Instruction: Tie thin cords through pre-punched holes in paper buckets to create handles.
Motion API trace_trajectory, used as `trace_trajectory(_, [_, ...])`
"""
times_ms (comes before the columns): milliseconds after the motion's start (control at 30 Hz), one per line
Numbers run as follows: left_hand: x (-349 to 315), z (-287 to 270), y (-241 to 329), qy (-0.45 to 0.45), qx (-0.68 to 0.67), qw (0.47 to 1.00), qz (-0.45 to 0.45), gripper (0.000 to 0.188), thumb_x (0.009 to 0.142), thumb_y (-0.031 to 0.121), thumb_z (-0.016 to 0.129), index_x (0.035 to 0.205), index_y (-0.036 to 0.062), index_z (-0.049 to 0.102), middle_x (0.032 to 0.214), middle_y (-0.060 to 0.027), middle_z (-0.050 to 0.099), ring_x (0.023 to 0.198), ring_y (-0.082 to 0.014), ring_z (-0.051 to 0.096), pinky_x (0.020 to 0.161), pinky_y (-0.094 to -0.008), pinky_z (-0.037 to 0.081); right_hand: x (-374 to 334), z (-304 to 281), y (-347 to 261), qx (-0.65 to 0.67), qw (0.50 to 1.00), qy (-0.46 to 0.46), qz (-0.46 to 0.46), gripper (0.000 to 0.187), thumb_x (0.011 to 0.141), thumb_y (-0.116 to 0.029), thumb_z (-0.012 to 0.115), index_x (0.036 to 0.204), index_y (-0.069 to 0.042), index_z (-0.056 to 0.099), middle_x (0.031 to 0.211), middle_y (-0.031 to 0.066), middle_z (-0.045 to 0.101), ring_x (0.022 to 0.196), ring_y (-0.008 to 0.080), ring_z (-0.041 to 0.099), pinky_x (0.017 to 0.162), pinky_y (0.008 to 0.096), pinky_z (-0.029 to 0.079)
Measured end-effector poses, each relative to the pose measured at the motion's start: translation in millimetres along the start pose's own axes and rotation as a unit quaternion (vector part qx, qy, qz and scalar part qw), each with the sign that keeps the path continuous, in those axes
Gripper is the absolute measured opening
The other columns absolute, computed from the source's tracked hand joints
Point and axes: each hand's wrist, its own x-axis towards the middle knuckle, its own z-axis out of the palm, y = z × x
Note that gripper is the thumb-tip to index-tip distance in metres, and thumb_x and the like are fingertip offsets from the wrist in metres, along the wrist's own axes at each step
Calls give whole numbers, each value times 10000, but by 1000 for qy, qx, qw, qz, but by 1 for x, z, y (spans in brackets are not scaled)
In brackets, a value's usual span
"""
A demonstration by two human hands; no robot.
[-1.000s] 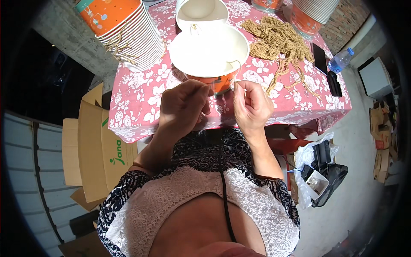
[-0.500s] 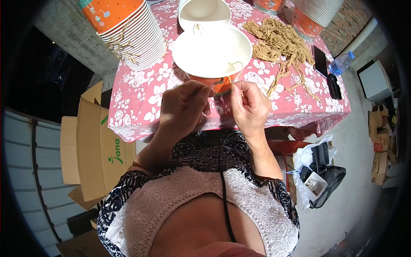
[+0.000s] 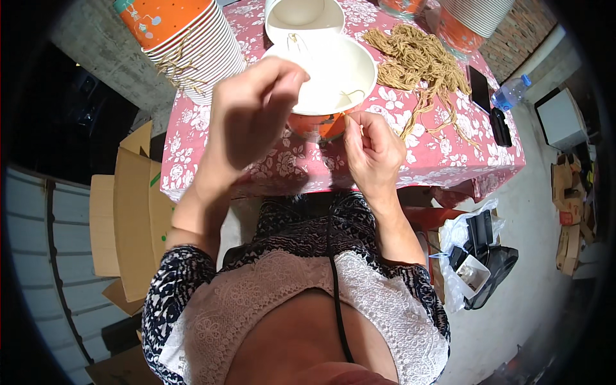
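Note:
In front of me on the table stands a paper bucket [image 3: 321, 124], white inside and orange outside, tilted with its mouth toward me. Short bits of tan cord show at its rim on the far left and at the right. Pinched at the bucket's right front edge, my right hand [image 3: 375, 144] holds a thin tan cord [image 3: 346, 118]. My left hand [image 3: 253, 112] is raised over the bucket's left side, its fingers curled and thumb against the index finger; what they hold, if anything, I cannot make out. It hides part of the rim.
A tall stack of paper buckets [image 3: 202, 54] with cord ends stands left. Behind is another white bucket [image 3: 305, 22]. At right lie tan cord strands [image 3: 420, 61], a phone [image 3: 479, 88], a black case [image 3: 500, 127] and a bottle [image 3: 511, 93]. A cardboard box [image 3: 138, 224] is at lower left.
My left hand has risen up and to the left, away from the front of the bucket. The right hand stays in place, holding the cord.

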Motion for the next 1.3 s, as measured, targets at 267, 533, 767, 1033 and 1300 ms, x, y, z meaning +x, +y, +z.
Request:
trace_trajectory(267, [69, 8, -34, -421, 76, 904, 6, 339, 968, 258, 543, 1121, -28, 644, 979, -144, 614, 993, -240, 568, 871, -322, 450, -3, 5, 3, 6, 1000, 16, -12, 108, 789, 28, 706, 829, -16, 615, 686, 106, 617, 569, 248, 609, 527, 337, 473])
trace_trajectory(533, [74, 14, -35, -553, -54, 823, -116, 291, 932, 267, 606, 1009, -11, 641, 718, -6, 524, 684, -88, 503, 629, -239, 422, -2, 9, 5, 21, 999, 22, -19, 122, 786, 34, 705, 830, -19, 604, 669, 107, 603, 563, 256, 606, 525, 340, 473])
trace_trajectory(767, [68, 19, -38, -490, -51, 867, -78, 198, 892, 155, 607, 779, -6, 592, 661, 46, 497, 630, -41, 429, 569, -224, 367, 6, -6, 2, -19, 999, -27, -31, 133, 788, -16, 720, 879, -25, 623, 711, 118, 603, 586, 278, 609, 543, 360, 487])
trace_trajectory(1033, [64, 11, -32, -341, -154, 917, -138, 158, 871, 84, 593, 739, 0, 611, 728, -47, 643, 628, -67, 524, 613, -226, 439, 14, -36, 1, -93, 991, -97, -10, 120, 818, -48, 702, 919, -34, 638, 775, 120, 585, 619, 306, 623, 532, 392, 501])
trace_trajectory(1300, [58, 23, -19, -302, -308, 880, -199, 162, 864, 68, 565, 717, 5, 590, 800, -190, 701, 505, -79, 529, 521, -196, 431, 19, -39, -8, -67, 991, -104, -49, 85, 824, -32, 691, 891, -37, 639, 792, 121, 597, 638, 308, 630, 548, 393, 505])
